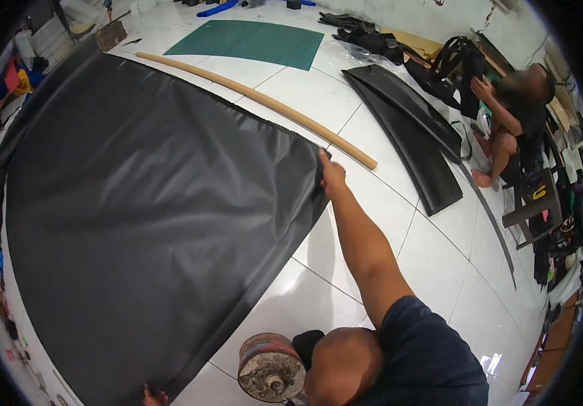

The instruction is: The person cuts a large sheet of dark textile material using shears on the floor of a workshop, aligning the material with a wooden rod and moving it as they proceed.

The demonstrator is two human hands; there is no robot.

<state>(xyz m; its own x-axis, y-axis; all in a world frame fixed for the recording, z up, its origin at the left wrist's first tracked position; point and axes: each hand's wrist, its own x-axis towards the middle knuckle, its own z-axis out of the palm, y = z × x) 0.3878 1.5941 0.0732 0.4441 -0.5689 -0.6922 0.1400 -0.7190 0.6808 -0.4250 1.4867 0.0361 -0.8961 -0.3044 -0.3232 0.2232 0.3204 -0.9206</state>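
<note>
Black leatherette sheet (142, 203), one, large: spread over the left half of the white tiled floor (434, 264), creased toward its right corner.
Right hand (333, 177): closed, gripping that corner, thumb on top.
Left hand (155, 397): at the sheet's near edge, mostly cut off by the frame; cannot tell how far closed, or whether it grips.
Cardboard tube (264, 105), tan, one: lying beside the sheet's far edge.
Cutting mat (247, 44), green: flat, beyond the tube.
Folded black sheet (406, 139): on the floor, right of the tube.
Worn cylinder (271, 372), central knob: beside the wearer's knee (342, 362).
Co-worker (508, 125): seated, far right.
</note>
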